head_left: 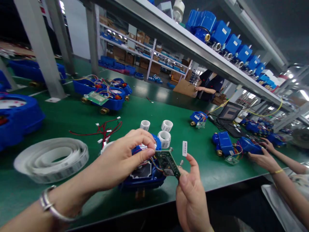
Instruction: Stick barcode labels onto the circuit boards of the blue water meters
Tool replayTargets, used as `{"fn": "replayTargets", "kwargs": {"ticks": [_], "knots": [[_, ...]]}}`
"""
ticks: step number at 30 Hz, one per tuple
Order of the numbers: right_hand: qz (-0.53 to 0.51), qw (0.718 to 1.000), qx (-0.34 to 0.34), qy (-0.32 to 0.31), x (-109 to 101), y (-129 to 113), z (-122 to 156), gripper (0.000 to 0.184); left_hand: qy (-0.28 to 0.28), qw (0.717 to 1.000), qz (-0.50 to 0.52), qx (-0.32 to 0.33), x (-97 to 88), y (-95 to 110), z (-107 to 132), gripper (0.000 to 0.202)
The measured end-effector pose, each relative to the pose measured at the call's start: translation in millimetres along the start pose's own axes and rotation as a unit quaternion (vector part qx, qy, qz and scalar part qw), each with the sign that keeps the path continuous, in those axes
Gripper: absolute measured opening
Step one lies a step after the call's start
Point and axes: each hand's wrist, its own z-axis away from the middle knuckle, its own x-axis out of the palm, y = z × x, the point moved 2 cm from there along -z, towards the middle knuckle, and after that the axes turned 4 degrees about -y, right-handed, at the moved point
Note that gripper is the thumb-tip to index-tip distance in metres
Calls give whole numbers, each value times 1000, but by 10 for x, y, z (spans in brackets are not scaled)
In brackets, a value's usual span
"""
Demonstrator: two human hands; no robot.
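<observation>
My left hand (131,158) pinches the upper left corner of a green circuit board (166,162). Its lower right edge sits between the thumb and fingers of my right hand (191,190). A small white barcode label (184,148) sticks to the tip of a raised right finger. Under the board, an open blue meter housing (145,180) rests on the bench, with coloured wires running up towards the board. My left hand and the board partly cover the housing. Just behind it stand small rolls of labels (164,139).
A large coil of label strip (51,161) lies at left, beside red and black wires (106,130). More blue housings (103,93) stand farther back. At right, a co-worker's hands (263,158) hold another housing near a laptop (229,116). Overhead, a shelf (193,42) carries blue units.
</observation>
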Motion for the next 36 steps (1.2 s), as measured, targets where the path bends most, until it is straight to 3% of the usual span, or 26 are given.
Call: {"fn": "replayTargets", "kwargs": {"ticks": [4,6,9,10,12,15,17,21,27,33,36], "knots": [[-12,999,28,20,-35,-18,-54,66,-56,996,40,-57,11,42,-203,31],[38,996,0,86,-211,-94,-18,63,-67,993,33,-91,14,34,-241,35],[139,974,-32,176,-495,-396,105,40,-82,989,-1,-123,6,22,-304,40],[168,971,-10,169,-542,-523,142,31,-91,987,-16,-129,2,23,-334,41],[202,969,103,95,-530,-744,185,20,-111,984,-47,-132,0,32,-402,40],[206,933,294,22,-346,-927,160,26,-130,982,-79,-112,17,63,-503,35],[218,910,352,11,-205,-953,74,28,-132,984,-85,-89,39,71,-558,30],[243,897,369,-2,-47,-902,-119,26,-129,989,-41,-55,71,9,-620,31],[244,900,362,-7,-10,-863,-175,25,-135,991,-14,12,68,-86,-638,39],[259,899,352,-11,-14,-860,-172,25,-150,987,-36,-50,91,-109,-675,39],[262,898,352,-14,-26,-859,-174,24,-152,987,-55,-25,89,-113,-689,42]]}}
